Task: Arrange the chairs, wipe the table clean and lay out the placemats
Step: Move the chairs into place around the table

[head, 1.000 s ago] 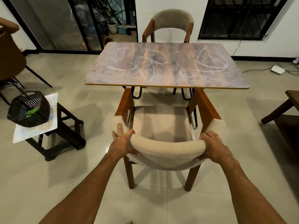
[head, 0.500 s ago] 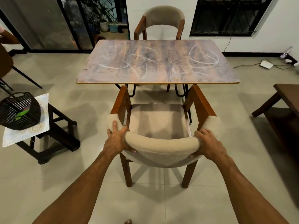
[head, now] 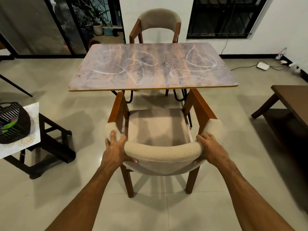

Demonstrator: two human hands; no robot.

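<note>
Starting at the left: a black woven plastic basket (head: 14, 122) with something green inside sits on a pale mat on a low dark wooden stand (head: 50, 147). If placemats or a cloth are in there I can't tell, it's cut off by the frame edge.

The left hand (head: 115, 149) is wrapped around the left end of the padded backrest of the beige upholstered armchair with reddish wooden legs (head: 158, 129), fingers (head: 113, 135) curled over the top and thumb underneath. The right hand (head: 210, 150) grips the other end the same way. The chair sits on the tiled floor facing the table, its front arm posts just at the near edge of the rectangular wood-grain tabletop (head: 153, 67), seat not tucked under.

What could go wrong, I reckon: the arm posts look about as tall as the tabletop edge, so pushing straight in could knock them into it and jolt the table. A crooked push could also catch the black hairpin table legs (head: 178, 95). Legs dragging may scrape the tiles.

The tabletop is covered in white chalky scribbles, loops only, no readable letters. A matching beige chair (head: 158, 25) stands at the far side. At the right is a dark brown wooden bench (head: 290, 100). No brands or labels visible anywhere.
</note>
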